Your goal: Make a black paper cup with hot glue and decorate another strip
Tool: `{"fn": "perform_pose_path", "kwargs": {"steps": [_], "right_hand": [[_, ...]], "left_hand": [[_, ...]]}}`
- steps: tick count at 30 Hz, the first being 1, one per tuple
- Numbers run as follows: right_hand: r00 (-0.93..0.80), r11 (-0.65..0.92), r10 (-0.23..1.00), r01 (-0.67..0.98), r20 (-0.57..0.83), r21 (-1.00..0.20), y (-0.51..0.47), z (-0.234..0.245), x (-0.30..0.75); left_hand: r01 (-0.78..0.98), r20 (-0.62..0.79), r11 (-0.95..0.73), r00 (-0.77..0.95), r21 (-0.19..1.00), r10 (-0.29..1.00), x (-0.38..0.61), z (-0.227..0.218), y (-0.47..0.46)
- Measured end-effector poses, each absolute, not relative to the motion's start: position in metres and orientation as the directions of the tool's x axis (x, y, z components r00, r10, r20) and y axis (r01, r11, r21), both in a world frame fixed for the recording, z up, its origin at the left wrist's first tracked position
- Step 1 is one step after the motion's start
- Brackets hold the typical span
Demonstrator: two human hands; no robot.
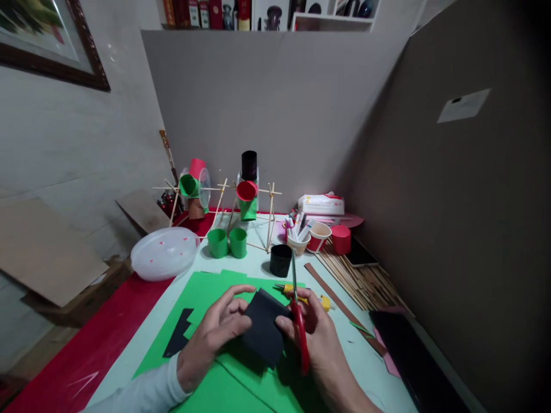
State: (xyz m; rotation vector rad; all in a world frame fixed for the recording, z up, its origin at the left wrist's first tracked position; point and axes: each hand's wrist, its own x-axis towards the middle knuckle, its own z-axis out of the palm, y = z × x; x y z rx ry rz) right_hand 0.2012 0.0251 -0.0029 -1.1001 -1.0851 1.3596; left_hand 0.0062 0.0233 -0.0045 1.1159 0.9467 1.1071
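Between my hands is a piece of black paper (263, 332) with a folded or curled upper edge, held over a green sheet. My left hand (217, 330) grips its left side between thumb and fingers. My right hand (321, 338) holds scissors (300, 327) with red handles, blades pointing up and away, while its thumb presses the paper's right edge. Just beyond lies a yellow-handled tool (325, 302), partly hidden by my right hand. A black paper cup shape (280, 261) stands past the paper. Left of my left hand is a notched black paper scrap (177, 332).
Two green cups (218, 243) stand before stick frames carrying coloured paper cylinders (247, 192). A cup of markers (299, 241), thin wooden sticks (361, 275) and a dark flat object (417, 355) lie right. A translucent lid (163, 253) sits left. Grey panels enclose the back and right.
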Motion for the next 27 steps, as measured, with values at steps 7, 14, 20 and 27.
{"fn": "perform_pose_path", "kwargs": {"steps": [7,14,20,27], "right_hand": [[-0.073,-0.083,0.995,-0.182,-0.071,-0.98,0.022,-0.003,0.199],[0.017,-0.04,0.999,-0.198,-0.044,-0.979,0.027,-0.002,0.207],[0.078,-0.013,0.997,-0.205,-0.03,-0.979,0.03,-0.001,0.213],[0.048,-0.035,0.998,-0.229,-0.047,-0.973,0.027,-0.001,0.21]], "left_hand": [[-0.04,-0.048,0.051,0.078,0.998,0.996,0.005,-0.001,0.031],[0.102,-0.062,0.056,0.06,0.993,0.996,-0.015,-0.004,0.048],[0.33,0.03,-0.055,0.082,0.942,0.996,-0.024,-0.011,0.055],[0.328,0.146,-0.132,-0.019,0.935,0.989,-0.023,0.002,0.047]]}}
